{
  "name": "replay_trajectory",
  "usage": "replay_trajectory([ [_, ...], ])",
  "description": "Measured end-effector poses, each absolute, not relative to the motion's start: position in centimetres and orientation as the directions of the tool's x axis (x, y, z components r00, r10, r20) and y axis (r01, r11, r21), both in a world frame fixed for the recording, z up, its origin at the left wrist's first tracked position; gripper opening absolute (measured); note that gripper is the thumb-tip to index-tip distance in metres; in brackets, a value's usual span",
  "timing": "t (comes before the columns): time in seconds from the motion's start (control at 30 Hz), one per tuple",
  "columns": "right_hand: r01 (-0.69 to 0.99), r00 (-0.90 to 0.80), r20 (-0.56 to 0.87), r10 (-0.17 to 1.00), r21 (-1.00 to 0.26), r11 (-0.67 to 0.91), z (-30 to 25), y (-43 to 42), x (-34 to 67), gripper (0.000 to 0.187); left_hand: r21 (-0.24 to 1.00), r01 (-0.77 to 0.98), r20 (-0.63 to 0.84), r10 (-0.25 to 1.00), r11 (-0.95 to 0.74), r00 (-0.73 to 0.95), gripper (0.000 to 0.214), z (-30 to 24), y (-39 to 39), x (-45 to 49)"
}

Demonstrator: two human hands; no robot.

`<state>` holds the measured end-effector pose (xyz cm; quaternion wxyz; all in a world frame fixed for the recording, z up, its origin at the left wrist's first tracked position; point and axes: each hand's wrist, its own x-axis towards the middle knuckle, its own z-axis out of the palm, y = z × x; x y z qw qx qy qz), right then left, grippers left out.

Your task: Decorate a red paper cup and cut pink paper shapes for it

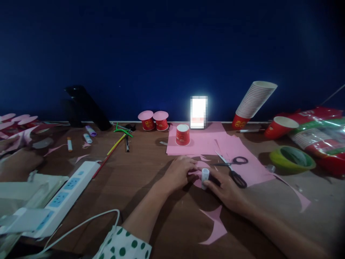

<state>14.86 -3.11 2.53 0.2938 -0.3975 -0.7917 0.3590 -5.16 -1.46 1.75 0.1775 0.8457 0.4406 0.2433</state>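
Note:
My right hand (225, 189) grips a small white glue stick (205, 180), which stands upright at a round piece of pink paper (198, 182) on the brown table. With its fingers bent, my left hand (181, 171) holds the left side of this pink piece; its fingertips are partly hidden. Black-handled scissors (237, 180) lie half open just beyond my right hand, on a stack of pink sheets (207, 144). On the same stack stands an upside-down red paper cup (182, 136). A pink paper scrap (215, 228) lies nearer to me.
Two red cups topped with pink discs (146, 115) stand behind, beside a lit phone (198, 112). At right are a leaning cup stack (254, 100), a yellow-green tape roll (292, 160) and bagged cups. A white power strip (72, 192) lies left, near another person's hand (23, 163).

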Motion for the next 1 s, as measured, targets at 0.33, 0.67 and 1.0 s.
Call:
replay_trajectory([
  [0.33,0.402,-0.464,0.255,0.848,-0.792,0.459,2.0,-3.4,14.5,0.035,0.5,0.658,0.237,0.82,-0.563,0.521,0.016,2.3,-1.5,-5.0],
  [0.67,0.406,-0.56,0.235,0.794,-0.758,0.511,2.5,-3.4,14.5,0.031,0.513,0.656,0.251,0.828,-0.553,0.502,0.019,2.0,-1.5,-5.4],
  [1.0,0.402,-0.568,0.199,0.799,-0.78,0.48,2.0,-3.5,15.3,0.037,0.524,0.669,0.217,0.842,-0.528,0.495,0.02,1.9,-1.4,-5.2],
])
